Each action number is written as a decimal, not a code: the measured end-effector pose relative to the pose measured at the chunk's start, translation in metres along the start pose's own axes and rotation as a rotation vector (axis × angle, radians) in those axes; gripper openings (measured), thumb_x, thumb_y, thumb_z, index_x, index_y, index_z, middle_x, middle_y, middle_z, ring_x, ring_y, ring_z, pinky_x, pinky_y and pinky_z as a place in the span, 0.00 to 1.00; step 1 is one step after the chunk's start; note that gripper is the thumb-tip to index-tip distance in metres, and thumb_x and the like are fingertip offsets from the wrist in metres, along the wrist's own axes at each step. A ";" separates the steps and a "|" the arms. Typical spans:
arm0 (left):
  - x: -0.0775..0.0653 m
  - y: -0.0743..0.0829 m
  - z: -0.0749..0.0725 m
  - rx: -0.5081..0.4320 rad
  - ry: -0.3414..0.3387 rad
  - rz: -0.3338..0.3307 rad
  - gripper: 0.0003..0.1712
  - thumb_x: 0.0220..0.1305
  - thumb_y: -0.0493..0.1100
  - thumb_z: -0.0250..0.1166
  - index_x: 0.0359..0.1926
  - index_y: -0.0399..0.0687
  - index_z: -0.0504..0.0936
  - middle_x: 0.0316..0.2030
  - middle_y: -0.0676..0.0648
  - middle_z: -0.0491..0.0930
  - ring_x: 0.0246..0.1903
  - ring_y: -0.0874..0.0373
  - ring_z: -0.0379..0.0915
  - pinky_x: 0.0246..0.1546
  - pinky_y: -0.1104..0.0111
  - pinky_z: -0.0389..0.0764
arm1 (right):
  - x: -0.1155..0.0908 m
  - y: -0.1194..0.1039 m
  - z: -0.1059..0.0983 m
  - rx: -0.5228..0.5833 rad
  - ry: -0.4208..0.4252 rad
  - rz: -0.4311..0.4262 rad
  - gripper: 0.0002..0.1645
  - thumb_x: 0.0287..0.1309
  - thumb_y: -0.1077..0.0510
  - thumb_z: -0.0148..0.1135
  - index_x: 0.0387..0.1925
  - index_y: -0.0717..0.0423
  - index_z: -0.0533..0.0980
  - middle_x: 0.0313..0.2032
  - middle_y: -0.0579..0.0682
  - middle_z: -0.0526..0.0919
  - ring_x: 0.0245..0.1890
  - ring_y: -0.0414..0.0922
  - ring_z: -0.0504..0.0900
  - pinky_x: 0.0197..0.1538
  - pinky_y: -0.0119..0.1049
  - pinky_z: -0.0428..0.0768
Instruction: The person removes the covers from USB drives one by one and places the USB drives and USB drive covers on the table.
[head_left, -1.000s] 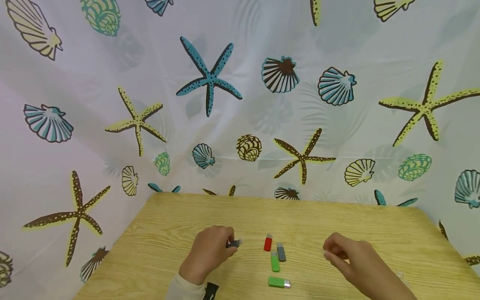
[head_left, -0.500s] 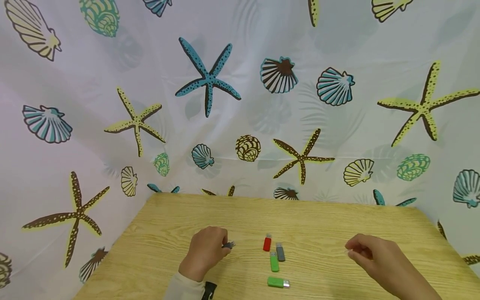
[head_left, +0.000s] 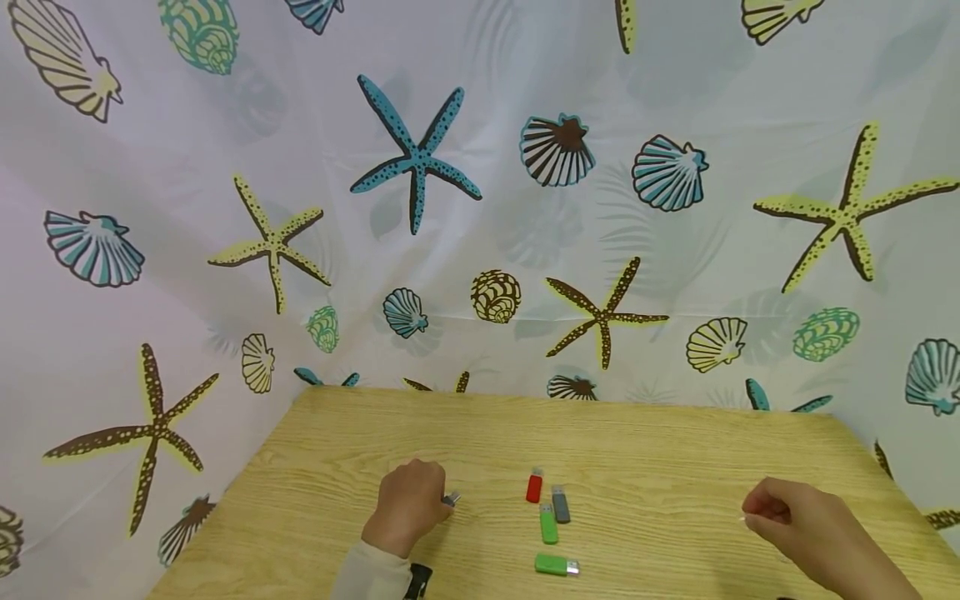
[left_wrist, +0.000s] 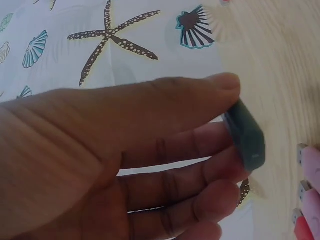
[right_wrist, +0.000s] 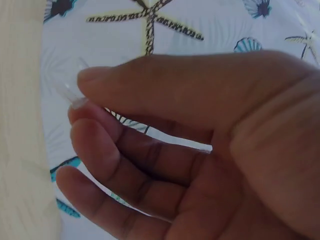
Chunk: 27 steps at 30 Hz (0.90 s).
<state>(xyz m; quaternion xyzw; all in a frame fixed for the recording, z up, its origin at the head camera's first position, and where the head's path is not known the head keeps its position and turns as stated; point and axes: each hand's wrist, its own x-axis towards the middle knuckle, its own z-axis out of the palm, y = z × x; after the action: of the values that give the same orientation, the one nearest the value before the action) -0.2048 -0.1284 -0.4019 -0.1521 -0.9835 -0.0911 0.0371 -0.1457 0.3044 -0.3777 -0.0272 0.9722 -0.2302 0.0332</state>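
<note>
My left hand [head_left: 408,507] pinches a dark grey USB stick [left_wrist: 246,136] between thumb and fingers over the left-middle of the table. Its metal plug sticks out to the right in the head view; most of its body is hidden by the hand there. Well to the right, my right hand [head_left: 813,527] pinches a small clear plastic piece [right_wrist: 66,86] between thumb and index finger, its other fingers loosely bent. From the head, only a pale tip of that piece shows. Between the hands lie a red USB stick [head_left: 534,487], a grey one and two green ones.
The grey USB stick [head_left: 561,506] and the upright green USB stick [head_left: 549,527] lie side by side; the other green USB stick [head_left: 552,565] lies crosswise nearer me. A white curtain [head_left: 480,225] with shells and starfish encloses the wood-grain table [head_left: 637,450].
My right hand has moved far to the right, away from the left, with the clear piece. My left hand has shifted slightly left and nearer me with its stick. The lying sticks stayed put.
</note>
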 end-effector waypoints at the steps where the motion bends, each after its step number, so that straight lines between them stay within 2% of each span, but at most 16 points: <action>1: 0.000 0.000 0.001 0.005 0.001 -0.003 0.19 0.43 0.45 0.77 0.09 0.52 0.75 0.09 0.56 0.73 0.10 0.64 0.65 0.10 0.68 0.71 | 0.000 0.004 0.000 0.004 -0.010 0.016 0.04 0.60 0.59 0.62 0.35 0.56 0.78 0.30 0.43 0.80 0.29 0.39 0.77 0.33 0.38 0.78; 5: 0.002 0.001 0.006 0.016 -0.008 -0.016 0.18 0.43 0.44 0.77 0.10 0.50 0.76 0.10 0.54 0.74 0.10 0.63 0.67 0.10 0.66 0.73 | 0.001 0.021 0.002 0.039 -0.073 0.096 0.06 0.60 0.58 0.62 0.34 0.59 0.77 0.30 0.44 0.80 0.30 0.41 0.77 0.33 0.40 0.77; 9: 0.003 0.001 0.011 0.011 -0.037 -0.034 0.17 0.44 0.43 0.77 0.11 0.48 0.77 0.12 0.51 0.77 0.11 0.62 0.69 0.12 0.65 0.75 | 0.004 0.038 0.009 0.058 -0.117 0.134 0.08 0.60 0.57 0.62 0.34 0.59 0.77 0.30 0.45 0.81 0.31 0.43 0.78 0.33 0.42 0.77; 16: 0.005 -0.001 0.018 0.021 -0.085 -0.071 0.21 0.45 0.44 0.77 0.11 0.49 0.72 0.10 0.53 0.71 0.11 0.62 0.65 0.13 0.66 0.70 | 0.009 0.063 0.020 0.070 -0.167 0.189 0.09 0.57 0.57 0.64 0.31 0.61 0.78 0.30 0.45 0.81 0.29 0.44 0.79 0.33 0.44 0.78; 24: 0.004 -0.002 0.021 0.057 -0.066 -0.076 0.24 0.42 0.44 0.78 0.10 0.49 0.69 0.10 0.53 0.71 0.11 0.62 0.63 0.13 0.66 0.69 | 0.012 0.083 0.028 0.098 -0.227 0.293 0.11 0.58 0.56 0.64 0.31 0.63 0.78 0.29 0.48 0.80 0.29 0.46 0.74 0.34 0.44 0.75; 27: 0.005 -0.002 0.022 0.075 -0.069 -0.089 0.23 0.41 0.44 0.78 0.11 0.48 0.69 0.11 0.53 0.71 0.13 0.61 0.64 0.15 0.64 0.70 | 0.013 0.086 0.030 0.099 -0.240 0.306 0.11 0.58 0.56 0.64 0.31 0.63 0.78 0.30 0.48 0.80 0.29 0.47 0.74 0.34 0.44 0.75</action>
<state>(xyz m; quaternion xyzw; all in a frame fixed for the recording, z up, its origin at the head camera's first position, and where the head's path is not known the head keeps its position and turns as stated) -0.2109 -0.1247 -0.4234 -0.1095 -0.9927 -0.0507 0.0048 -0.1596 0.3667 -0.4433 0.0951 0.9415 -0.2653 0.1848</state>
